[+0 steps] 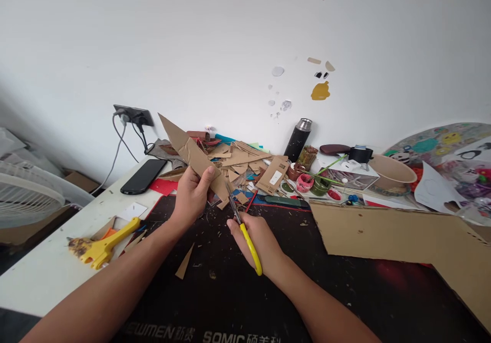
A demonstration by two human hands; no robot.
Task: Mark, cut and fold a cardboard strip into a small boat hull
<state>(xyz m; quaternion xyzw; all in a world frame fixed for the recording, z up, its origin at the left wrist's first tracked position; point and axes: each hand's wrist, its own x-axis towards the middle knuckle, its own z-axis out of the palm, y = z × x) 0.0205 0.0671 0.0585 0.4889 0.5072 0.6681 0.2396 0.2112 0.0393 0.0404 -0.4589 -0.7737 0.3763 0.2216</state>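
Two-handed, pinched a long, pointed, creased piece of brown cardboard (195,156) in the left hand (191,195). Gripped yellow-handled scissors (250,248) in the right hand (261,238), with metal blades at the cardboard's lower end. Held both above a dark, scrap-flecked mat (230,297), near a thin triangular sliver (184,262).

White wall (199,41) behind far edge of the surface (30,276), soft light, greyer toward both sides. Black socket plate (133,111) with plugs (124,119) on wall above far left corner; small cutouts (320,91) stuck up right of middle. White fan (28,194) off left edge, cropped.
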